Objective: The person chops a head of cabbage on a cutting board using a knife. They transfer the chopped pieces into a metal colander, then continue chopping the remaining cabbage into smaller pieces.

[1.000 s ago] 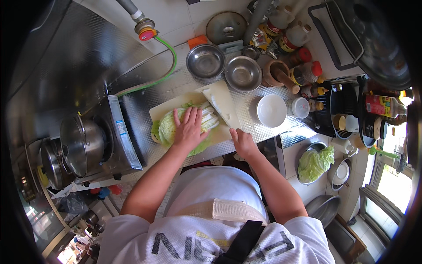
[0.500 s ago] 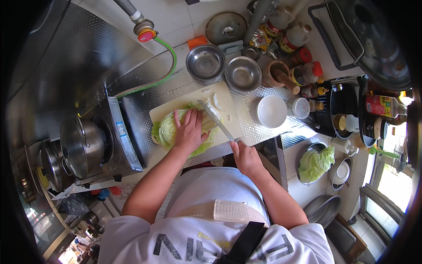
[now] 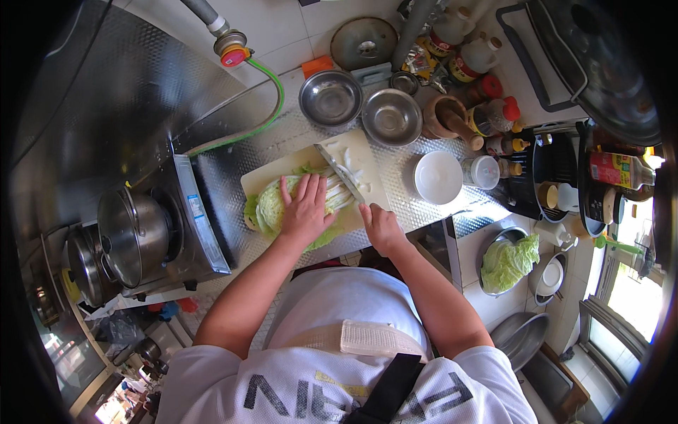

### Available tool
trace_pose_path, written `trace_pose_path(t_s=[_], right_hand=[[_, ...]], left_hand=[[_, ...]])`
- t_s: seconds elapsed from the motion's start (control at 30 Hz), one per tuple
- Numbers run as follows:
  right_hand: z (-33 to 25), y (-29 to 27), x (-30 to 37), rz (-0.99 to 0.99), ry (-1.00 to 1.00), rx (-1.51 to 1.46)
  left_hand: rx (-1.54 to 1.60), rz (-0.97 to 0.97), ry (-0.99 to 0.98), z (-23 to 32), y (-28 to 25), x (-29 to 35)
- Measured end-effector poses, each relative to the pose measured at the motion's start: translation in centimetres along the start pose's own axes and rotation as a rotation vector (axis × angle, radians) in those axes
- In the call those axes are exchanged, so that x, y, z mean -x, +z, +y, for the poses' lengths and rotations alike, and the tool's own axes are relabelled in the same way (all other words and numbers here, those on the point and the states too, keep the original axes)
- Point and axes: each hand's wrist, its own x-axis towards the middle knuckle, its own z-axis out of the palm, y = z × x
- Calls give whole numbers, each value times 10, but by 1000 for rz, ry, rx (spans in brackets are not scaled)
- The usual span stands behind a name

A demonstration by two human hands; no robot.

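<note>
A halved napa cabbage (image 3: 270, 206) lies cut side toward the right on a cream cutting board (image 3: 374, 166). My left hand (image 3: 305, 205) is laid over its top, fingers curving down and thumb on the right side, holding it against the board. In my right hand (image 3: 383, 227), fingers closed round the handle, is a kitchen knife (image 3: 342, 174). Its blade slants up and left beside the cabbage's pale cut end. Whether the edge touches the cabbage, I cannot tell. Small white cabbage scraps (image 3: 347, 157) lie beyond the blade.
Behind the board stand two steel bowls (image 3: 330, 99), with a white bowl (image 3: 438, 178) to the right. Loose cabbage leaves (image 3: 510, 263) fill a basin at right. Pots (image 3: 134, 233) sit on the stove at left. A green hose (image 3: 272, 116) crosses behind. Bottles (image 3: 474, 60) crowd the back right.
My right hand and the knife have moved slightly left and up, bringing the blade closer to the cabbage's cut end. The left hand stays in place on the cabbage.
</note>
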Motion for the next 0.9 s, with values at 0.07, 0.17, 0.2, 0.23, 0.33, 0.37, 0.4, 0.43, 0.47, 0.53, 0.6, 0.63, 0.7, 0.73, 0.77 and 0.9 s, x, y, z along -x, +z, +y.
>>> trace_pose_path(t_s=[0.07,0.17,0.2,0.23,0.33,0.37,0.4,0.43,0.47,0.53,0.6,0.63,0.7,0.73,0.77,0.9], right_hand=[[6,13,-6,-8,2,29],[9,17,-8,12,-22,57],[9,14,-7,9,-25,46],[7,10,-7,5,-31,34],[-11,-23,16,-39,-9,-59],[-24,-38,27,-44,4,-89],[-38,-53,37,-46,18,-119],[-54,-65,45,-71,111,-115],[-57,-66,51,-75,129,-105],[-59,-66,59,-78,168,-86],[-60,-64,62,-92,175,-80],[-61,-63,63,-98,180,-80],[-62,-63,64,-102,180,-78],[-63,-63,64,-104,181,-77],[-63,-63,64,-102,178,-75],[-60,-62,64,-86,154,-70]], left_hand=[[-8,7,3,0,0,0],[6,-1,-9,0,-2,-1],[20,-3,-14,1,-2,-1],[31,-2,-24,0,-2,-1],[54,5,-44,-1,-3,-2],[64,6,-51,0,-3,-1],[63,15,-48,1,-2,-1],[61,24,-42,2,-2,-1],[58,34,-38,1,-1,-1],[56,53,-29,0,1,0],[60,58,-26,-2,3,1],[64,51,-28,-2,2,1],[73,47,-29,-1,1,0],[78,49,-29,-1,1,0],[83,51,-29,-1,1,-1],[85,46,-31,-1,1,-1]])
